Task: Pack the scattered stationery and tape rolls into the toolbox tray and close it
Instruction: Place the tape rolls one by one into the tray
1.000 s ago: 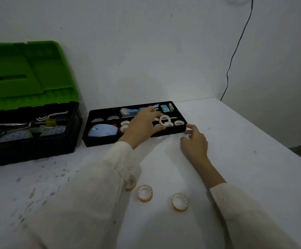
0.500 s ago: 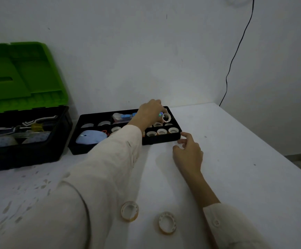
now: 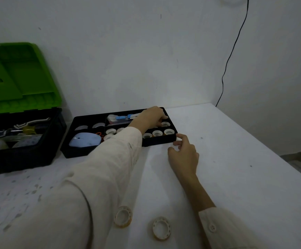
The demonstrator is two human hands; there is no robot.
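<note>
The left hand (image 3: 151, 116) hovered over a tape roll (image 3: 165, 124) in the far right compartment of the tray (image 3: 157, 143) — pinching it or not, I cannot tell. The right hand (image 3: 183, 153), loosely curled, touched the tray corner, probably to steady it.

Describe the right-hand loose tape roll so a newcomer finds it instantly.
On the white table, well short of the black tray, two tape rolls lie loose near the camera. The target roll is the right one, beside the buttoned right cuff; its neighbour lies left, by the left sleeve.
</note>
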